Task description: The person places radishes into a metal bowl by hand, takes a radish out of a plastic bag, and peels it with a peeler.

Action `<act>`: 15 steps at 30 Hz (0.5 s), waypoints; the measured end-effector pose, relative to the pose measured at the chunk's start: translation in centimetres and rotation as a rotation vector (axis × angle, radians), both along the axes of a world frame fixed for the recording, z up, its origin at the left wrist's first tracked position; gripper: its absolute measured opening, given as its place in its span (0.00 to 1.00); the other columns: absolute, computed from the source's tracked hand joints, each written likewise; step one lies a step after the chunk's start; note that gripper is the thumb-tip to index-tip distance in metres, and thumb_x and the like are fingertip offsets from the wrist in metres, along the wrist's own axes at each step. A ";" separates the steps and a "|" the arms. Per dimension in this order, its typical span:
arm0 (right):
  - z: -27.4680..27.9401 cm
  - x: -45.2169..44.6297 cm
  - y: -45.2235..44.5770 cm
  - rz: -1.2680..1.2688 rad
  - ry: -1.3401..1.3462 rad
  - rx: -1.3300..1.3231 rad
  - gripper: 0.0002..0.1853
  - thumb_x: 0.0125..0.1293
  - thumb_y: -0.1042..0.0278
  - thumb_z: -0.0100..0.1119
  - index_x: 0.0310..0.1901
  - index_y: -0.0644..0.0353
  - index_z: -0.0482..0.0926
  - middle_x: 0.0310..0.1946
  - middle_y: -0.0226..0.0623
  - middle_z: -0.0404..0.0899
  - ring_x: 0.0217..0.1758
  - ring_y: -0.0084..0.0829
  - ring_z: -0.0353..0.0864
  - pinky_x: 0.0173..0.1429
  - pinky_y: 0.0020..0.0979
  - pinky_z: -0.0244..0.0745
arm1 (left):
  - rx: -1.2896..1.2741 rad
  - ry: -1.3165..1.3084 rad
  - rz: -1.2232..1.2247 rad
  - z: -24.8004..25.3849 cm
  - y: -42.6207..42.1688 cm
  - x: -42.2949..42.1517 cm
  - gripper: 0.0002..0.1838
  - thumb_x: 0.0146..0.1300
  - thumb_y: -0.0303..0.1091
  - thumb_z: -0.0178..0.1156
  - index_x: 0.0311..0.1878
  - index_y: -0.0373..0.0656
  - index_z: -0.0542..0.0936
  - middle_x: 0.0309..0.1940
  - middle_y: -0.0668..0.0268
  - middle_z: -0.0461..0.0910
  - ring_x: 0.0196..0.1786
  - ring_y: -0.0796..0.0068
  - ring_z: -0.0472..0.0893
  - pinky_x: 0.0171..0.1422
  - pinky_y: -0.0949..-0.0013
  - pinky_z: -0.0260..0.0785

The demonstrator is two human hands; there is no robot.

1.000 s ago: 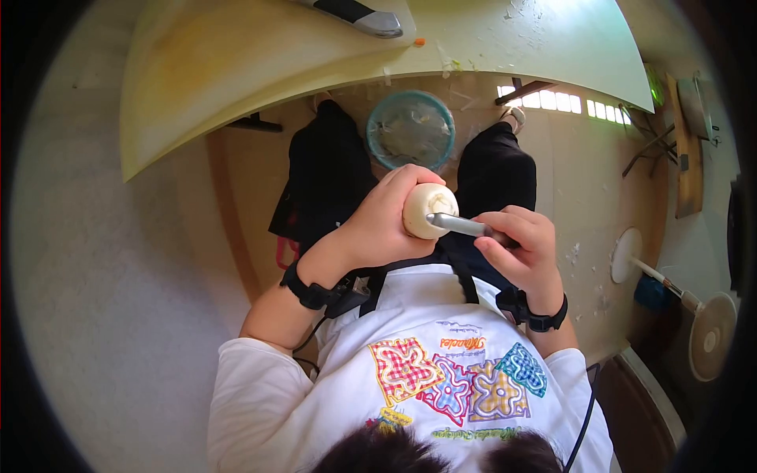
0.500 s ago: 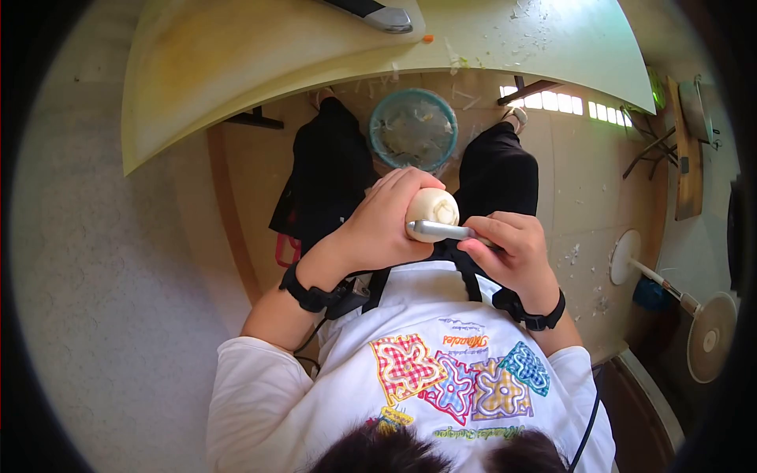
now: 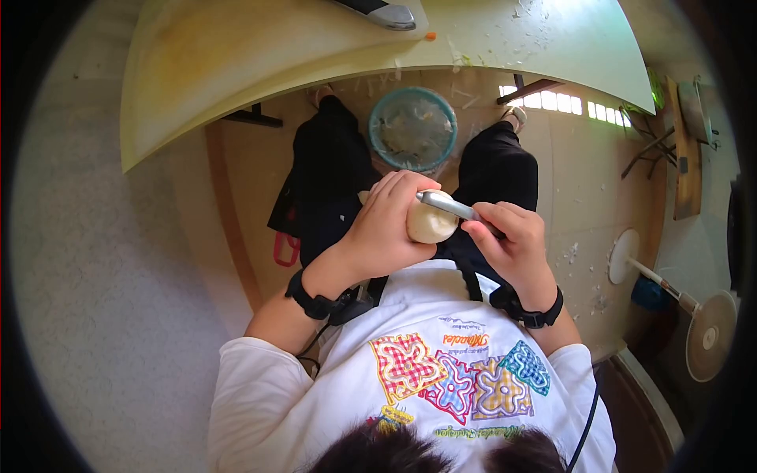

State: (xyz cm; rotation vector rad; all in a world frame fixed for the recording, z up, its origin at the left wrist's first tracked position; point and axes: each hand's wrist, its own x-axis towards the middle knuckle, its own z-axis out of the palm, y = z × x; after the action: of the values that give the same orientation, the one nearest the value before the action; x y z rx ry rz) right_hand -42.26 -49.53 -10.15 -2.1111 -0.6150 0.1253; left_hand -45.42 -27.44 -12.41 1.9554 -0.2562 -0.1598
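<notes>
The tiled floor [image 3: 583, 209] extends beneath the work area; the dark lens border crops its outer parts. A pale table [image 3: 276, 67] spans the upper part of the view, its far edge cut off by the top of the frame. The seated person wears a white shirt [image 3: 489, 315] with patchwork prints and black trousers [image 3: 331, 158]; the table edge partly covers the feet. A white fan [image 3: 710, 335] stands at the far right, near the dark border. A teal basin [image 3: 373, 134] sits on the floor between the feet; its contents are pale and too indistinct to identify. On the table, a black-and-silver handle [image 3: 390, 16] lies near the front edge; the remainder of its tool is outside the frame. The left hand [image 3: 386, 217] grasps a pale root vegetable [image 3: 432, 229] above the lap, fingers wrapped over the body so that mainly the rounded end is exposed. A small pale tip shows at the opposite side of this hand; the connecting length is concealed by the fingers. The right hand [image 3: 512, 240] grips a silver peeler [image 3: 448, 206], its head lying across the vegetable's exposed end. The blade cannot be made out, and the fingers conceal most of the grip. An orange scrap [image 3: 430, 36] lies beside the handle.
</notes>
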 end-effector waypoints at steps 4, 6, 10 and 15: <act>-0.2 0.0 -0.1 0.005 0.011 -0.005 0.09 0.58 0.66 0.75 0.36 0.61 0.85 0.17 0.34 0.72 0.16 0.29 0.71 0.22 0.29 0.62 | 0.039 -0.047 0.021 -0.3 -0.2 -0.1 0.32 0.41 0.23 0.71 0.54 0.44 0.74 0.48 0.60 0.78 0.52 0.57 0.77 0.58 0.60 0.70; -0.4 -0.3 0.0 -0.018 0.027 0.006 0.10 0.58 0.66 0.75 0.36 0.61 0.85 0.17 0.34 0.72 0.17 0.29 0.71 0.22 0.29 0.63 | 0.039 -0.055 0.040 -0.2 -0.2 -0.2 0.32 0.41 0.23 0.72 0.54 0.44 0.74 0.48 0.60 0.78 0.52 0.57 0.77 0.58 0.60 0.70; -0.6 -0.3 0.2 -0.030 0.006 0.006 0.10 0.59 0.67 0.75 0.36 0.62 0.84 0.18 0.34 0.73 0.17 0.29 0.72 0.23 0.28 0.63 | 0.022 0.013 0.072 -0.5 -0.4 -0.3 0.33 0.40 0.26 0.71 0.55 0.43 0.72 0.49 0.58 0.77 0.56 0.51 0.75 0.64 0.55 0.64; -0.6 -0.3 0.5 -0.044 0.014 0.028 0.10 0.58 0.67 0.75 0.36 0.62 0.85 0.18 0.34 0.74 0.18 0.29 0.72 0.23 0.29 0.64 | 0.024 -0.001 0.081 -0.7 -0.4 -0.5 0.33 0.41 0.26 0.71 0.55 0.43 0.72 0.50 0.57 0.77 0.56 0.51 0.75 0.64 0.55 0.64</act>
State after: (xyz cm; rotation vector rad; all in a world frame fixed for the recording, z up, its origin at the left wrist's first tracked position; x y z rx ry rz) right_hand -42.56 -49.07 -10.76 -2.0937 -0.5586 0.1069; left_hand -45.88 -27.86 -13.07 1.9863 -0.1760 -0.1097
